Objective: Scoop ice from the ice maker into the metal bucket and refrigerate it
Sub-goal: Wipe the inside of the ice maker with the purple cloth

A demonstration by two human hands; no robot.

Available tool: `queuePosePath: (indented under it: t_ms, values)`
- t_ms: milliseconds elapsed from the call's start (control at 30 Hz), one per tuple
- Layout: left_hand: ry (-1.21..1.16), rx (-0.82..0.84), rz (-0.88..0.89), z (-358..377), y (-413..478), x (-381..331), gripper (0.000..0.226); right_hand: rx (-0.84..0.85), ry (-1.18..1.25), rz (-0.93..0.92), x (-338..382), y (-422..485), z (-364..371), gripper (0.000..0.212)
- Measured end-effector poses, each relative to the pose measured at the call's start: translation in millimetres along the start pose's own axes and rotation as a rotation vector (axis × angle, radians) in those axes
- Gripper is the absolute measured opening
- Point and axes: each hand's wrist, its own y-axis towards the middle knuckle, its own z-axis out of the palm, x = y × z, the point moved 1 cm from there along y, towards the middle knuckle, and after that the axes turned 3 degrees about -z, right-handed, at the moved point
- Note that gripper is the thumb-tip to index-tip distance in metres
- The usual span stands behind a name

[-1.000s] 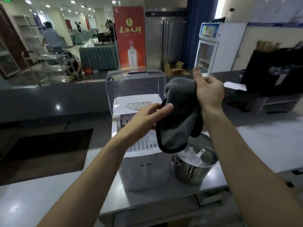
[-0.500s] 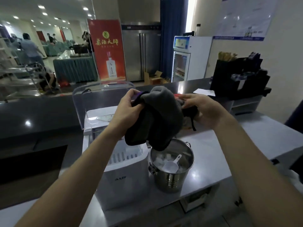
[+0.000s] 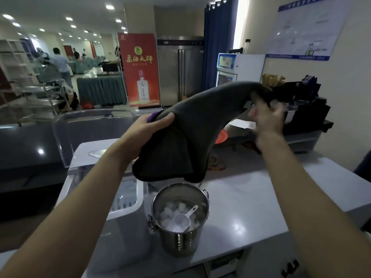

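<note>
Left hand: the left hand (image 3: 149, 127) grips one end of a dark grey cloth (image 3: 192, 133), thumb on top and fingers curled under it.
Right hand: the right hand (image 3: 267, 121) is blurred; its fingers look closed on the other, higher end of the cloth.
Cloth: it is stretched between both hands in the air, and its lower fold hangs above the bucket without touching it.
Metal bucket: the metal bucket (image 3: 180, 239) stands upright near the front edge of the tabletop (image 3: 251, 213), just right of the ice maker.
Ice: ice (image 3: 167, 214) lies inside the bucket, with a white scoop (image 3: 180, 219) on top, handle pointing up and right.
Ice maker: the white ice maker (image 3: 124, 227) sits at the tabletop's left front, its clear lid (image 3: 90, 125) raised.
</note>
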Motion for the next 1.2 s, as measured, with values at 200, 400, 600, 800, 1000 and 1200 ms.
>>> queuePosePath:
  t_ms: [200, 400, 600, 800, 1000, 1200]
  values:
    - [-0.256, -0.050, -0.123, 43, 15, 5, 0.050, 0.574, 0.155, 0.574, -55, -30, -13, 0.060]
    - [-0.174, -0.454, -0.189, 20, 37, 24, 0.060, 0.481, -0.039, 0.547, -53, -2, -24, 0.036]
    - [0.163, -0.544, -0.178, 2, 47, 32, 0.046, 0.414, -0.119, 0.454, -40, 22, -38, 0.038]
    - [0.122, -0.270, 0.376, -22, 50, 29, 0.025, 0.516, 0.080, -0.207, -14, 23, -49, 0.032]
    - [0.247, -0.286, 0.221, -20, 57, 55, 0.036, 0.395, -0.268, -0.339, -25, 17, -57, 0.043]
    - [0.088, -0.264, 0.264, -28, 51, 40, 0.045, 0.353, -0.286, -0.347, -11, 19, -65, 0.029]
